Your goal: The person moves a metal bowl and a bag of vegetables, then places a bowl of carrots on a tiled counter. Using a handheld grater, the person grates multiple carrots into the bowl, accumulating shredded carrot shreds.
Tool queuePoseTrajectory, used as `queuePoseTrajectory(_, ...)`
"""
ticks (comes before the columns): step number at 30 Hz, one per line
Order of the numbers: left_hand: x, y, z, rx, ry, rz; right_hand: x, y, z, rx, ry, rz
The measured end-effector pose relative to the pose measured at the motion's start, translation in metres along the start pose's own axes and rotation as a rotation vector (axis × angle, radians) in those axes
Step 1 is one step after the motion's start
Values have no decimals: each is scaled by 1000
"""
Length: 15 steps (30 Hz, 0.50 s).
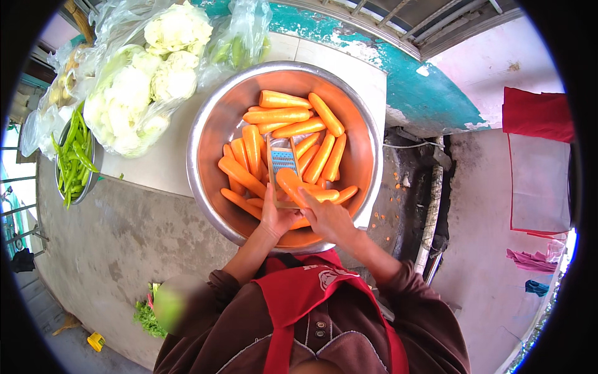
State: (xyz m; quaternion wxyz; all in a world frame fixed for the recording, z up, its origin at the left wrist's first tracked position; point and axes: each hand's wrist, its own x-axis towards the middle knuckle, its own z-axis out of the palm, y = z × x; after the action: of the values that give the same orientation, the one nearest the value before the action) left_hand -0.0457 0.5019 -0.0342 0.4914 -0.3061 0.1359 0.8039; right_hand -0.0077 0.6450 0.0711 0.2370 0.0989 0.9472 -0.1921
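A large steel basin (203, 112) holds many peeled carrots (280, 115) lying in several directions. In its middle stands a wood-framed hand grater (283, 160) with a toothed blue plate, tilted with its far end among the carrots. My left hand (278, 214) grips the near end of the grater's frame, low in the basin. My right hand (329, 220) holds one thick carrot (288, 181) at its near end, the other end lying over the lower part of the grater. Another carrot (324, 194) lies crosswise beside my right fingers. The grater's near part is partly hidden by hands and carrots.
The basin rests on a pale tabletop (154, 173). Bagged cauliflower (126, 93) and a bowl of green chili peppers (74, 156) stand at left, another plastic bag (240, 42) behind. A peeling teal wall (420, 84) borders the back; a pipe (430, 210) runs at right.
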Motion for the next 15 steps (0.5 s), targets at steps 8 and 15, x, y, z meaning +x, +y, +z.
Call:
queuePoseTrajectory(8, 8, -1, -3, -45, -71, -69, 92, 26, 23, 59, 91, 38)
queuePoseTrajectory(15, -3, -12, -14, 25, -17, 40, 8, 2, 21, 78, 13, 47)
